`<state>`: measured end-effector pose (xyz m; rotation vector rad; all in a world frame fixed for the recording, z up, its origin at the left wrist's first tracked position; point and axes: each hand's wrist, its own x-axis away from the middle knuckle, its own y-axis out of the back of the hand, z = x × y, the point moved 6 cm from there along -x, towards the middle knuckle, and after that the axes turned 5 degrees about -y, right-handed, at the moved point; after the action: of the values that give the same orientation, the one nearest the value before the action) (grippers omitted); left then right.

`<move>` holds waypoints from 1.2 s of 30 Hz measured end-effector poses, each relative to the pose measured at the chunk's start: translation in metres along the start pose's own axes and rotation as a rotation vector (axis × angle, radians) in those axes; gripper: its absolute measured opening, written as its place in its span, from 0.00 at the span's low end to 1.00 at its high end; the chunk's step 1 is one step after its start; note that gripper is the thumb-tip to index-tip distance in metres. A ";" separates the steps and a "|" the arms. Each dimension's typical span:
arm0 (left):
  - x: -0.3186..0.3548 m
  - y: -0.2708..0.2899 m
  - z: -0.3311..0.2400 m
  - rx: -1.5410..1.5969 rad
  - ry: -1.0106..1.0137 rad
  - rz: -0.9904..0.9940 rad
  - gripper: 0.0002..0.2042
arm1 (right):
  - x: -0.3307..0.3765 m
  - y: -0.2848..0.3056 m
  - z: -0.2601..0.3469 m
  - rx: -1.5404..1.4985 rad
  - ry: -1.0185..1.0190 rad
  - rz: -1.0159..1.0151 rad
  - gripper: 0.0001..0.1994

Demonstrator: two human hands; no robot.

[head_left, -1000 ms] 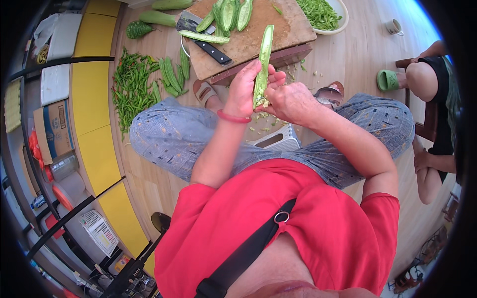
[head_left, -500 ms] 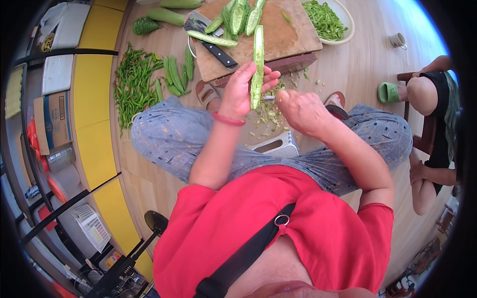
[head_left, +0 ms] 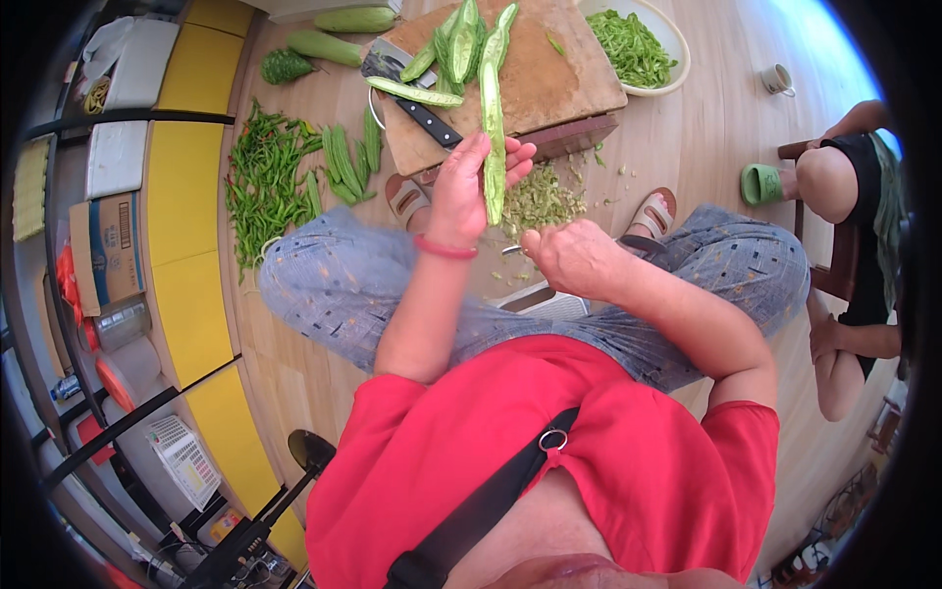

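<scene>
My left hand (head_left: 463, 187) is closed around a long halved bitter melon (head_left: 494, 191), its pale hollowed inside facing up. Close by on the right, my right hand (head_left: 577, 257) is curled around a small metal spoon-like tool (head_left: 512, 249); only its shiny end shows, just below the melon's near end and apart from it. Beyond them, several bitter melon halves (head_left: 461, 44) rest on a wooden chopping board (head_left: 549, 83). A cleaver with a black handle (head_left: 424, 118) lies at the board's left side, partly under another half.
Scraped pulp (head_left: 545, 196) litters the floor between my sandalled feet. Green chillies (head_left: 265, 177) and slim ridged gourds (head_left: 341, 162) lie left. A bowl of green slices (head_left: 633, 49) and a mug (head_left: 778, 79) stand right, near another person's green slipper (head_left: 762, 184). Yellow-fronted shelving (head_left: 191, 191) lines the left.
My right hand with the metal tool has moved nearer to me and slightly left, away from the melon half. My left hand has shifted a little left and nearer, still gripping the half.
</scene>
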<state>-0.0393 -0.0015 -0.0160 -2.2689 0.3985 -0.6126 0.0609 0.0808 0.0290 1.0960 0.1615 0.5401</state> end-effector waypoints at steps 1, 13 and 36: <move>0.001 -0.001 -0.003 -0.027 -0.006 -0.020 0.12 | -0.001 0.001 -0.004 -0.025 -0.034 -0.002 0.04; 0.024 -0.026 0.010 -0.359 0.067 0.147 0.20 | -0.021 0.066 -0.071 0.081 -0.455 -0.345 0.05; 0.029 -0.023 0.027 -0.421 0.054 0.060 0.19 | -0.019 0.041 -0.065 -0.024 -0.477 -0.183 0.07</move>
<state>0.0018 0.0169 -0.0071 -2.6293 0.6720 -0.6030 0.0062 0.1375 0.0330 1.1441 -0.1603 0.1071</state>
